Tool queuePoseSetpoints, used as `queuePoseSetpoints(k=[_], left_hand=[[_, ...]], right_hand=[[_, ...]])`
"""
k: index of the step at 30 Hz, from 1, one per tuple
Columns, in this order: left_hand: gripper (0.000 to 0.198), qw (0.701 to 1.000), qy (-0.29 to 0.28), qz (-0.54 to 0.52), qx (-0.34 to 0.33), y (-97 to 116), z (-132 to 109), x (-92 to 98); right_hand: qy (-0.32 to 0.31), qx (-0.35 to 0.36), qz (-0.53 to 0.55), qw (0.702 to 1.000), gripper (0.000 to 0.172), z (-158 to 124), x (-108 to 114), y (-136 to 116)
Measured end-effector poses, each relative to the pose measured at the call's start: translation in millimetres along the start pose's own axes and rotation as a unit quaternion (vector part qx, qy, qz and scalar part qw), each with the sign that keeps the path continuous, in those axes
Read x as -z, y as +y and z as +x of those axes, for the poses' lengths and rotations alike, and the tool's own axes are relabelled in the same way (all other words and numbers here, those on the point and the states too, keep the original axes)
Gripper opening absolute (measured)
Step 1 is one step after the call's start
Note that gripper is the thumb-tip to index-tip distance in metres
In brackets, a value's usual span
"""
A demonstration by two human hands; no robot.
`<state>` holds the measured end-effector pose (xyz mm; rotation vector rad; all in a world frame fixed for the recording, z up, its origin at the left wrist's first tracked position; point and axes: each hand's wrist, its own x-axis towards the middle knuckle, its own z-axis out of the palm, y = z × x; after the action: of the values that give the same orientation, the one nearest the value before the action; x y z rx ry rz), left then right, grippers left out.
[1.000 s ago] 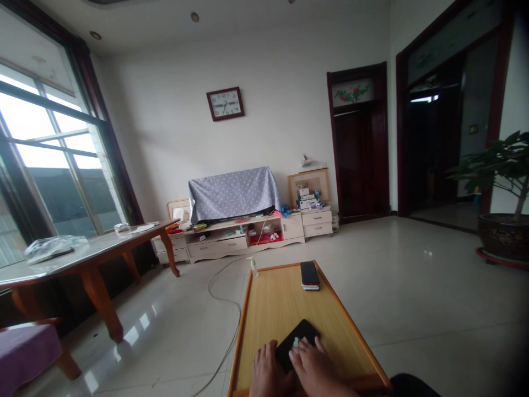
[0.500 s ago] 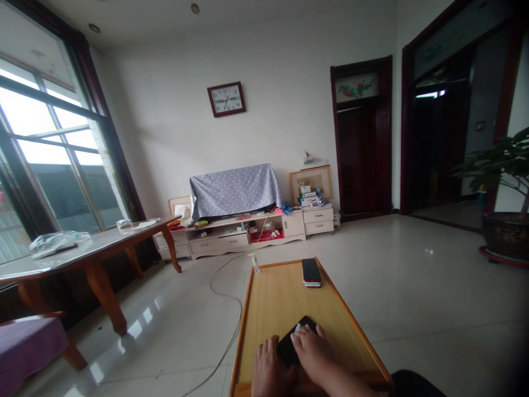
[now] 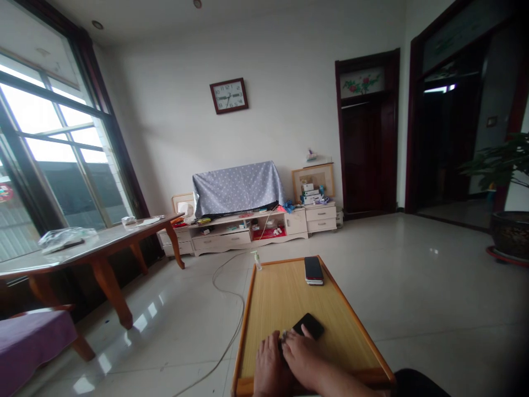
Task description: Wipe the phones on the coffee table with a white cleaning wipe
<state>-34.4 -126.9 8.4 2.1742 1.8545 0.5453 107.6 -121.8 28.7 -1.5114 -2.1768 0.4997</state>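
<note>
A black phone (image 3: pixel 311 326) lies slanted on the small wooden table (image 3: pixel 281 286), its near part covered by my hands. My left hand (image 3: pixel 269 364) grips its near left side, fingers close together. Over the phone's near end lies my right hand (image 3: pixel 303 357), with fingers bent and pressed down on a small whitish wipe (image 3: pixel 284 334) that shows only at the fingertips. Further up the table, a dark phone (image 3: pixel 314 268) rests on top of a lighter flat device. A clear pump bottle (image 3: pixel 258 261) stands at the far left corner.
A cable (image 3: pixel 241 314) runs along the floor left of the small table. A longer table (image 3: pixel 103 245) with a plastic bag (image 3: pixel 66 240) stands by the window. At the wall is a low white cabinet (image 3: pixel 223 242); a potted plant (image 3: pixel 510 237) stands at right.
My right hand has slid with the wipe toward the near left end of the phone, close to my left hand. More of the phone's far end is uncovered.
</note>
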Motion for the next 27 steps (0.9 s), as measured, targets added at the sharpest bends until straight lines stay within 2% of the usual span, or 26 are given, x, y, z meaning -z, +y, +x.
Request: queuePoseSetpoints(k=[3,5,7,11,16,21,27], left_hand=[[0.069,1.0,-0.004,-0.007,-0.002,-2.1,0.1,-2.1],[0.072,1.0,0.01,-0.022,0.005,-1.6,0.3,-3.7],[0.078,0.999,0.02,-0.034,0.01,-0.7,0.7,-5.0],[0.084,1.0,0.002,-0.026,0.016,-1.6,1.8,-6.5],[0.077,1.0,0.002,-0.01,0.008,-2.5,1.9,-5.8],[0.064,1.0,0.016,0.013,-0.019,-0.2,1.2,-3.9],[0.058,0.999,0.006,0.012,-0.035,1.4,2.4,-4.7]], right_hand=[[0.001,0.024,0.0,1.0,0.05,-1.2,-6.5,-8.5],[0.008,0.013,-0.008,1.0,0.05,2.5,-5.9,-3.6],[0.017,-0.011,-0.02,1.0,0.051,10.2,-0.5,10.5],[0.051,-0.082,-0.055,0.994,0.053,21.1,14.5,48.6],[0.07,-0.128,-0.087,0.985,0.059,-3.1,14.7,71.8],[0.063,-0.116,-0.091,0.987,0.059,-39.8,8.2,66.8],[0.044,-0.057,-0.055,0.996,0.055,-62.5,-2.2,36.8]])
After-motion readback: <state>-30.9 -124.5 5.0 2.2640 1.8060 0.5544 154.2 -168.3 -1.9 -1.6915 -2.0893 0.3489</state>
